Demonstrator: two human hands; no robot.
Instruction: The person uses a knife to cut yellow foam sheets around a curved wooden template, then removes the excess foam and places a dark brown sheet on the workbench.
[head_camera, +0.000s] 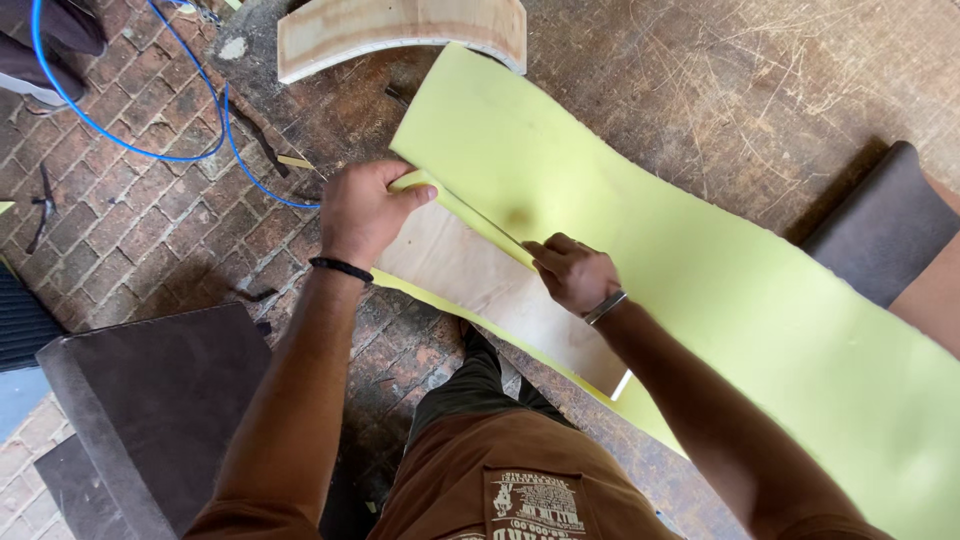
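A long sheet of pale yellow-green foam (700, 270) lies across a scratched wooden worktop. A curved plywood piece (480, 280) lies on its near edge. My left hand (362, 210) pinches a narrow strip of foam at the plywood's far left corner. My right hand (572, 272) grips a thin blade (480, 220) that runs along the plywood's edge through the foam toward the left hand.
A second curved plywood piece (400, 30) lies at the top of the worktop (760, 90). A blue cable (130, 140) loops over the brick floor at left. A dark grey cushion block (160, 400) stands at lower left, another dark pad (885, 225) at right.
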